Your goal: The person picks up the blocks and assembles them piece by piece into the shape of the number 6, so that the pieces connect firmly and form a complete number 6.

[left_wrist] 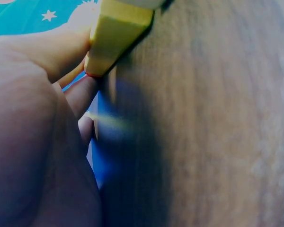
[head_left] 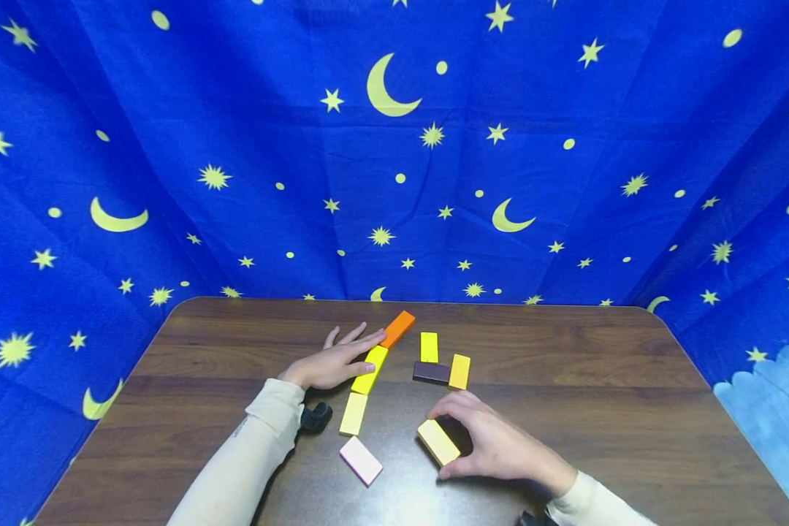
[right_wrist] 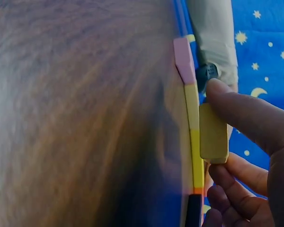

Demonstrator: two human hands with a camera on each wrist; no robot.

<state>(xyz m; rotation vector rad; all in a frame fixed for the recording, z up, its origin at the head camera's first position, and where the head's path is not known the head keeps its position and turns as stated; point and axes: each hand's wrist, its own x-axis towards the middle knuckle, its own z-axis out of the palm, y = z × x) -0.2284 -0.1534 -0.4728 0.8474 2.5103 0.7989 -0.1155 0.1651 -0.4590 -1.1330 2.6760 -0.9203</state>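
My right hand [head_left: 493, 438] pinches a pale yellow block [head_left: 438, 442] between thumb and fingertips. In the right wrist view that block [right_wrist: 213, 131] is gripped at its two ends. My left hand [head_left: 332, 365] lies with fingers extended along a bright yellow block [head_left: 370, 370] and an orange block [head_left: 398, 329]. The thumb reaches over the bright yellow one, and the fingertips are at the near end of the orange one. Those two blocks and another pale yellow block [head_left: 353, 414] form a slanting row. A pink block [head_left: 361, 461] lies just nearer than the row.
Right of the row, a small yellow block [head_left: 429, 347], a dark brown block [head_left: 431, 372] and an amber block [head_left: 459, 372] sit close together. The wooden table [head_left: 605, 380] ends at a blue curtain [head_left: 473, 168] with moons and stars.
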